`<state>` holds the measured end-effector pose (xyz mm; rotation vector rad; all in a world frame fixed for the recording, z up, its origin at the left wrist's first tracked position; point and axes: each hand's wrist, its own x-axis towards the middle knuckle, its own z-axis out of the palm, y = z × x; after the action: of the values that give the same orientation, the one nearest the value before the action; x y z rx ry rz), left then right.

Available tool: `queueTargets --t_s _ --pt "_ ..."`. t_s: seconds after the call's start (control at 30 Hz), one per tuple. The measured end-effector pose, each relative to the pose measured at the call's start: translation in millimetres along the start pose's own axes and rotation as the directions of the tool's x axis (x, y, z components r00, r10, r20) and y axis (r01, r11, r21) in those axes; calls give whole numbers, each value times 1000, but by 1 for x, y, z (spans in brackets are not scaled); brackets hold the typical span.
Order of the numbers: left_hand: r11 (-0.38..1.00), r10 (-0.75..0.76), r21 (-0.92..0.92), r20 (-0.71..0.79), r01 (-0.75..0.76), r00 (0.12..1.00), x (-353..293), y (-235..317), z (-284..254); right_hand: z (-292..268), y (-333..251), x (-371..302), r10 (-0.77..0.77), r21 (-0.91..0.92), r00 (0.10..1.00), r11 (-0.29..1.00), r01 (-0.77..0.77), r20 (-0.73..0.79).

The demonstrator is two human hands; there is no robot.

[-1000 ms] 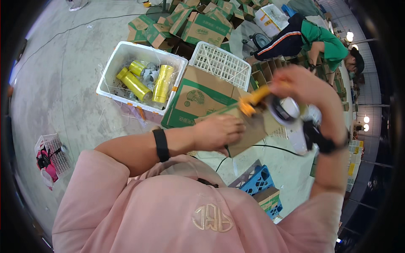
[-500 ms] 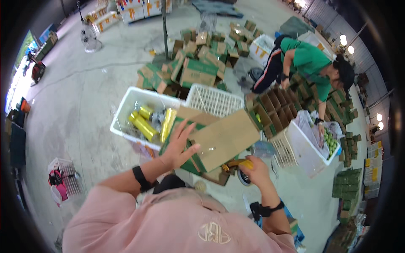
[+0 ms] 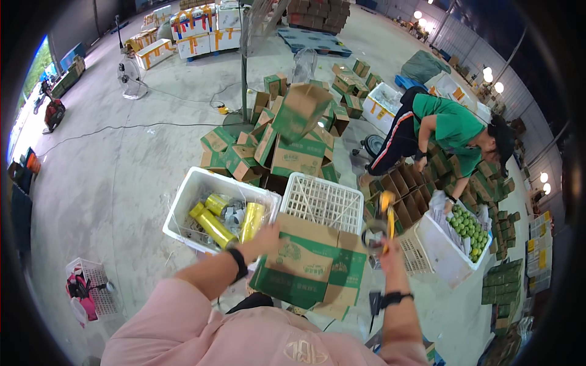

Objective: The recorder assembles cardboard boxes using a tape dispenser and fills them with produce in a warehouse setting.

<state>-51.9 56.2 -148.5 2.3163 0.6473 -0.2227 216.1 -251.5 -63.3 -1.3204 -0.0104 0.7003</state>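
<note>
In front of me a flat green-and-brown carton (image 3: 305,259) rests against the white plastic crate (image 3: 323,198), its printed side up. My left hand (image 3: 264,240) is at the carton's left edge; blur hides how its fingers lie. My right hand (image 3: 392,255), right of the carton, grips a tape dispenser (image 3: 388,210) with a yellow handle, held upright. A blurred carton (image 3: 300,113) appears above the carton pile, apparently in mid-air. Left of the crate stands a white foam box (image 3: 183,210) holding yellow rolls (image 3: 213,226).
Beyond the crate lies a heap of cartons (image 3: 299,157). At the right a co-worker in a green shirt (image 3: 448,125) bends over a foam box (image 3: 436,256) of round green fruit (image 3: 467,229). A fan (image 3: 130,79) stands far left, and a cable (image 3: 134,126) crosses the floor.
The carton that was under my hands is gone from there; a flat printed one lies there now. A blurred carton has appeared over the heap. My right hand has raised the tape dispenser.
</note>
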Motion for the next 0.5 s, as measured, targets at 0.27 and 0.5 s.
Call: queueTargets --t_s 0.27,0.5 --pt "917 -137 -397 -383 -30 914 -41 11 34 -114 144 -79 107 495 993 867 -65 -58" --pt "316 225 -937 228 150 947 -63 71 -103 -110 88 -114 68 658 992 753 21 -110"
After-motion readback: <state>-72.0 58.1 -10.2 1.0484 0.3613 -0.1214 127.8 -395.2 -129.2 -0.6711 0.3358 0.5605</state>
